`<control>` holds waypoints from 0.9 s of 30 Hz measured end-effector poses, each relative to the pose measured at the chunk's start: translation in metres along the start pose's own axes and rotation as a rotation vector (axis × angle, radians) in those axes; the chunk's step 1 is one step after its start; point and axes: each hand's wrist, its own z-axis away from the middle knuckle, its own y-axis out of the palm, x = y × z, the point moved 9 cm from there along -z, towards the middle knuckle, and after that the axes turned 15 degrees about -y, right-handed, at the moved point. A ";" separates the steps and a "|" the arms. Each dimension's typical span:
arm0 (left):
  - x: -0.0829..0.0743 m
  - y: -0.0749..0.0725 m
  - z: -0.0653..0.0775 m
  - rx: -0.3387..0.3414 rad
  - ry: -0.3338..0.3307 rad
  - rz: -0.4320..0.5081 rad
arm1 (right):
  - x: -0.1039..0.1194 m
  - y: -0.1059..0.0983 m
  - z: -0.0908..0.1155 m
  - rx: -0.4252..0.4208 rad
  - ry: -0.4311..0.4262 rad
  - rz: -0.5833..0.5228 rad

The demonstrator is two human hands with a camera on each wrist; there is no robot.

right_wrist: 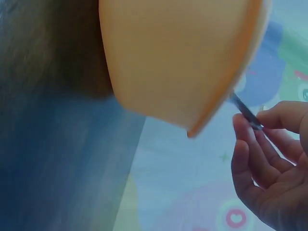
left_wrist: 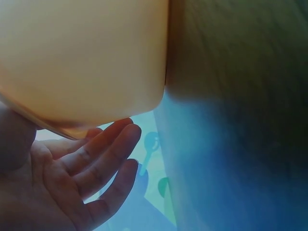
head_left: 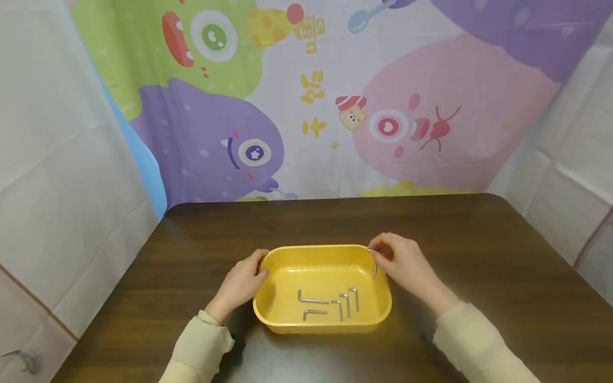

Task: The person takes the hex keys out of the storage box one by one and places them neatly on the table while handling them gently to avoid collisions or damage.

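Note:
A yellow tray [head_left: 322, 327] sits on the dark wooden table, with several L-shaped metal hex keys [head_left: 313, 300] lying on its floor toward the front. My left hand [head_left: 241, 276] grips the tray's left rim, the thumb over the edge and the fingers along the outside wall. In the left wrist view those fingers [left_wrist: 113, 149] show under the tray's pale wall. At the back right corner, my right hand [head_left: 404, 263] pinches another hex key [head_left: 375, 268] between thumb and fingertips, its long arm pointing down inside the rim. The right wrist view shows this hex key [right_wrist: 246, 111] partly hidden by the tray.
The brown table [head_left: 210, 229] extends around the tray on all sides. Behind it hangs a cartoon-printed cloth [head_left: 316, 159], and pale cloth panels [head_left: 62, 133] stand at left and right. A small metal hook [head_left: 29, 361] shows at lower left.

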 end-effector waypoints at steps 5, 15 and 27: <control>-0.001 -0.001 0.000 0.000 -0.001 0.009 | -0.007 -0.018 0.002 -0.044 -0.002 0.037; 0.001 0.000 0.000 0.009 -0.015 0.008 | -0.038 -0.027 0.017 -0.006 0.094 0.124; 0.002 0.001 0.000 0.015 -0.024 0.007 | -0.065 -0.011 0.034 0.107 0.193 0.102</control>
